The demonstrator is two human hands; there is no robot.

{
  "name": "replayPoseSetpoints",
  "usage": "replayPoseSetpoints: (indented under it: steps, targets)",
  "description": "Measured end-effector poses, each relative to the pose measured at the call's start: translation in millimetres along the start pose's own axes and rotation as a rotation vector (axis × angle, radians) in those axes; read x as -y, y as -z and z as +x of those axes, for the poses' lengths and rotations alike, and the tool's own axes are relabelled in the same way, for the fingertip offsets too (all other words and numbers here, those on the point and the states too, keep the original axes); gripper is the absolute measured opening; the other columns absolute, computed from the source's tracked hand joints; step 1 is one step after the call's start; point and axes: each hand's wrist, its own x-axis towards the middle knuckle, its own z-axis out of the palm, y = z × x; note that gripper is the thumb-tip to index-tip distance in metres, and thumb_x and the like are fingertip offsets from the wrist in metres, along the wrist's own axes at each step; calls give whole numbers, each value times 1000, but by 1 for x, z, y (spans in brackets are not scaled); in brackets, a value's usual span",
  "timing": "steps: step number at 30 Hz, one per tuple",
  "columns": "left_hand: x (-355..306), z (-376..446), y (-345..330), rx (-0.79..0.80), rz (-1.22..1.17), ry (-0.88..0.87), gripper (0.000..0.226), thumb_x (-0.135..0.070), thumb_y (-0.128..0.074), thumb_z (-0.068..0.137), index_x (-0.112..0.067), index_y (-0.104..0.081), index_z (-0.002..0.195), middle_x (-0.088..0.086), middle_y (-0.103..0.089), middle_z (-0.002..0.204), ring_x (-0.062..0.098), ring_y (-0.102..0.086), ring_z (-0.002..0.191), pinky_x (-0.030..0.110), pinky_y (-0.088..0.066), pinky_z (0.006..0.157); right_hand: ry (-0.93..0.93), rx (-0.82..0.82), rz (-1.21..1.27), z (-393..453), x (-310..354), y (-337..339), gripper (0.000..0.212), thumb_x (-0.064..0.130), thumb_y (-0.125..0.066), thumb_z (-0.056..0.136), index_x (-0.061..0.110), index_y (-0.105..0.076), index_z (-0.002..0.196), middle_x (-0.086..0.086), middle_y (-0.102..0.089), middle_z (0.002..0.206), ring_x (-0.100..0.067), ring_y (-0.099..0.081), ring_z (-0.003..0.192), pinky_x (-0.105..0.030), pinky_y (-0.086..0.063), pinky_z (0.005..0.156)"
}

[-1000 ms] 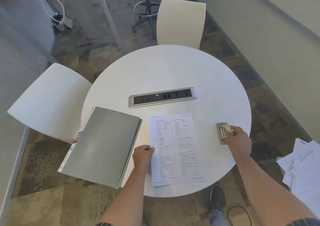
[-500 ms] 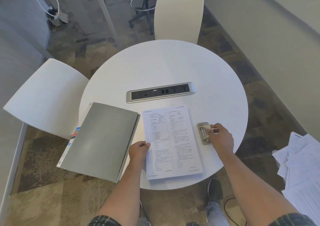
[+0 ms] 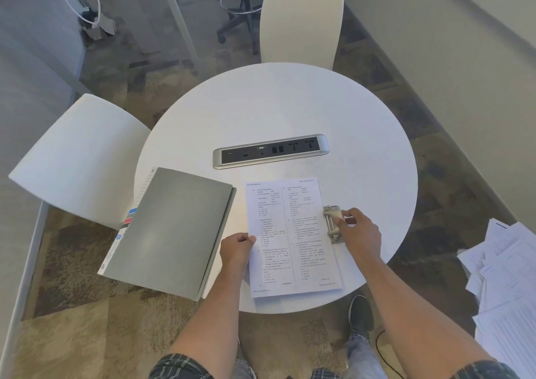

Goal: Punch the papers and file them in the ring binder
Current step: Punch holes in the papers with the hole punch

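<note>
Now, line by line:
Your right hand (image 3: 359, 233): its fingers are curled round the hole punch (image 3: 332, 223), which a second ago sat well apart from the sheet near the table's right edge; you have slid it left until it touches the paper's right edge.
Hole punch: on the table top, at about mid-height of the sheet's right side; whether the edge is inside its slot I cannot tell.
Your left hand (image 3: 236, 252): still pinching the left edge of the papers (image 3: 290, 236), thumb on top, fingers curled.
Papers: flat on the round white table (image 3: 290, 109), near its front rim, printed side up, much as before.
Ring binder (image 3: 171, 230): closed, grey cover up, just left of the papers, overhanging the table's left rim; unchanged.
Power strip (image 3: 271, 151): set into the table behind the papers.
Loose sheets (image 3: 504, 280): piled at the far right, off the table.
</note>
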Motion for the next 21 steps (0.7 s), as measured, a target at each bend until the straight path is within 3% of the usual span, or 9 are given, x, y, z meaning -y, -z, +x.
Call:
replayPoseSetpoints:
  steps: [8, 14, 21]
  targets:
    - [-2, -3, -6, -20, 39, -19, 21, -10, -72, 93, -16, -74, 73, -3, -76, 80, 19, -69, 73, 25, -52, 61, 6, 7, -15, -2, 0, -3, 8, 42, -67, 96, 37, -61, 99, 17, -69, 94, -2, -62, 77, -22, -42, 60]
    - [-4, -7, -11, -20, 53, -23, 21, -11, -71, 93, -14, -74, 73, -2, -76, 80, 21, -69, 74, 34, -58, 71, -5, -39, -95, -1, -1, -8, 21, 46, -59, 100, 31, -71, 109, 15, -65, 93, -18, -66, 88, -33, -53, 76]
    - [-9, -14, -15, -55, 116, -44, 28, -14, -71, 93, -24, -70, 66, -11, -73, 76, 12, -68, 72, 24, -52, 62, -34, -70, -143, -4, 5, -9, 18, 40, -60, 99, 28, -72, 101, 8, -68, 98, -20, -64, 87, -32, -45, 70]
